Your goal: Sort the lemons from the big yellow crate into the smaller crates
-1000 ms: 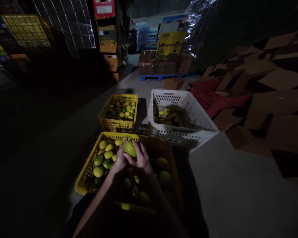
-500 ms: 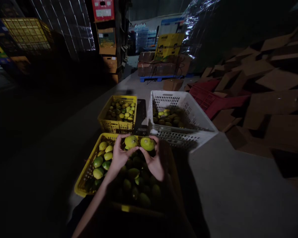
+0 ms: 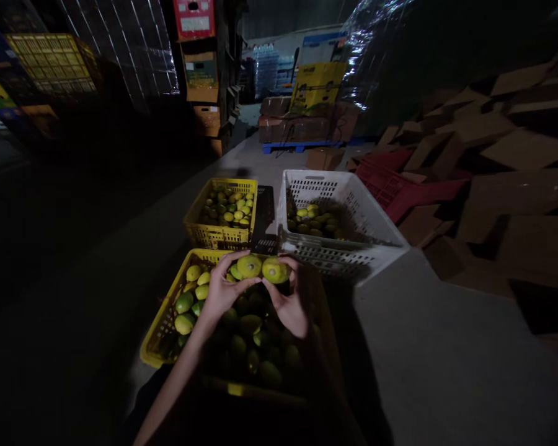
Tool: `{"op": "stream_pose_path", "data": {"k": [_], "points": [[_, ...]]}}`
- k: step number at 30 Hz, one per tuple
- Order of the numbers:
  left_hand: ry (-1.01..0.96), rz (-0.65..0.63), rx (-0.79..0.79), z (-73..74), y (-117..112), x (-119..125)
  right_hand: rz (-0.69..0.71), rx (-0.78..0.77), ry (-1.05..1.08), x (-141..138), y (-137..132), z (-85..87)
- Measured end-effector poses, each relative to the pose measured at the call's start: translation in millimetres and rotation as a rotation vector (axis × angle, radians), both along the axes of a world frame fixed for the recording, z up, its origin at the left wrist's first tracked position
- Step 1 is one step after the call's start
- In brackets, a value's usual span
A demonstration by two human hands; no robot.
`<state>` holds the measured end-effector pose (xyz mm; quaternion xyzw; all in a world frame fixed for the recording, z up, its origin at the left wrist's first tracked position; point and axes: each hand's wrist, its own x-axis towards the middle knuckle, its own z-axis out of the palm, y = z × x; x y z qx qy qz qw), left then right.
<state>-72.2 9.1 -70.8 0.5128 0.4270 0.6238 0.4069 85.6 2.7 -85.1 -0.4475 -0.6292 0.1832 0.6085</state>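
My left hand grips one yellow-green citrus fruit. Just to its right, my right hand grips a second fruit, and the two fruits touch side by side. Both hands hover over the far end of the near yellow crate, which is full of green and yellow fruit. Beyond it stand a smaller yellow crate of fruit on the left and a white crate with a shallow layer of fruit on the right.
A black crate sits between the two far crates. Red crates and a heap of flattened cardboard lie to the right. Stacked boxes on a blue pallet and wrapped goods stand behind. The grey floor is dim.
A second ago both hands were together on one fruit low over the crate. Now each hand holds its own fruit, raised and held side by side; little has shifted in the last half second.
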Motion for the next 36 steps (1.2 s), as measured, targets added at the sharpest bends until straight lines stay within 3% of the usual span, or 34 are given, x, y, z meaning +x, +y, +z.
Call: {"op": "stream_pose_path", "data": {"k": [5, 8, 11, 16, 20, 30, 36], "points": [[-0.167, -0.029, -0.229, -0.9, 4, -1, 0.179, -0.418, 0.441, 0, 1, 13.9], [-0.296, -0.109, -0.418, -3.9, 5, 4, 0.255, -0.632, 0.743, -5, 3, 14.1], [-0.448, -0.132, -0.568, -3.4, 5, 8, 0.313, -0.77, 0.883, -8, 6, 10.5], [-0.665, -0.243, -0.643, 0.8, 4, 10, 0.346, -0.8, 0.978, -7, 10, 4.7], [-0.762, -0.198, -0.629, 3.9, 1, 12, 0.252, -0.684, 1.068, -10, 10, -0.6], [-0.717, -0.147, -0.749, -0.6, 6, 17, 0.342, -0.767, 0.952, -6, 24, -30.1], [-0.749, -0.115, -0.73, -2.9, 3, 16, 0.353, -0.848, 1.012, -7, 23, -29.2]]}}
